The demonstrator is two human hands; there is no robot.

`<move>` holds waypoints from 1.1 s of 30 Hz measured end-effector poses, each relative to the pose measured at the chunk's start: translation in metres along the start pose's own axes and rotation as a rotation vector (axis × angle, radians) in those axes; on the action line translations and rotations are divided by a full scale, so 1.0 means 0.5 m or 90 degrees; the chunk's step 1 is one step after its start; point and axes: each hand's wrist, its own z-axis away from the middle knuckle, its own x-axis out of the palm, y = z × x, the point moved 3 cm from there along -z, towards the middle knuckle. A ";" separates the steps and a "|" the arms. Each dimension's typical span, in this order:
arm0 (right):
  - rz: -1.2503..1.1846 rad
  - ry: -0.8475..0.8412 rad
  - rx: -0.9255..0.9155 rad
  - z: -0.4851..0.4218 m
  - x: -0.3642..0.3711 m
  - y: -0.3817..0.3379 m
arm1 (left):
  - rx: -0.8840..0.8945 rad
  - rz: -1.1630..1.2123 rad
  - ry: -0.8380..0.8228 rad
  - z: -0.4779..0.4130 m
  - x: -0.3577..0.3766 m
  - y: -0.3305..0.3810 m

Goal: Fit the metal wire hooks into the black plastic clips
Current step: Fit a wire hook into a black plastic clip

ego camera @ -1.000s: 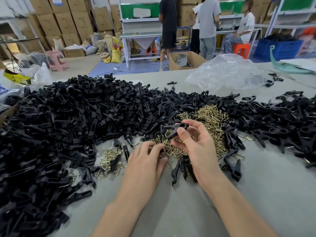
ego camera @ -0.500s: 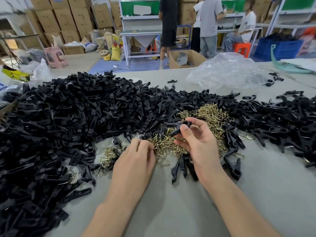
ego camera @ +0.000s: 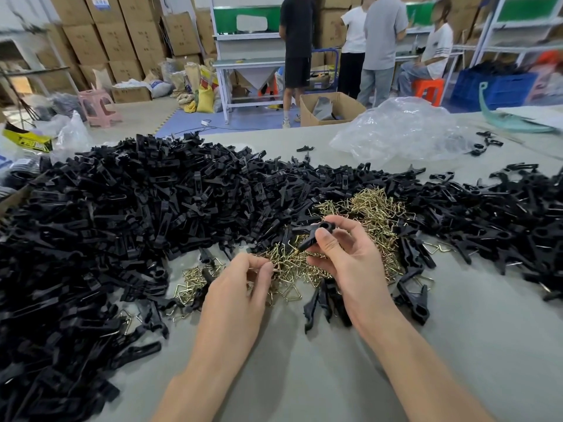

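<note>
hook-picking step, frame centre: right grip [ego camera: 350,260] holding black clip [ego camera: 316,234], left grip [ego camera: 240,290] pinched narrow on wire hook [ego camera: 275,267] in pile [ego camera: 374,208]. next: lift free, align with clip.

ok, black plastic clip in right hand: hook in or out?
Out: black plastic clip shows no wire; left hand pinches a brass wire hook.

Assembly workshop: stacked cardboard cartons [ego camera: 91,41], metal workbenches [ego camera: 249,63], heaped black clips [ego camera: 122,208].
</note>
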 end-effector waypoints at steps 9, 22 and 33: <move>0.012 -0.039 0.014 0.000 0.002 0.010 | 0.019 -0.011 0.032 -0.003 -0.015 0.015; 0.025 -0.183 -0.005 0.017 0.026 0.012 | -0.331 0.562 0.015 -0.009 0.002 0.028; 0.100 -0.204 -0.046 0.030 0.042 0.000 | -0.373 0.592 0.023 -0.010 -0.002 0.025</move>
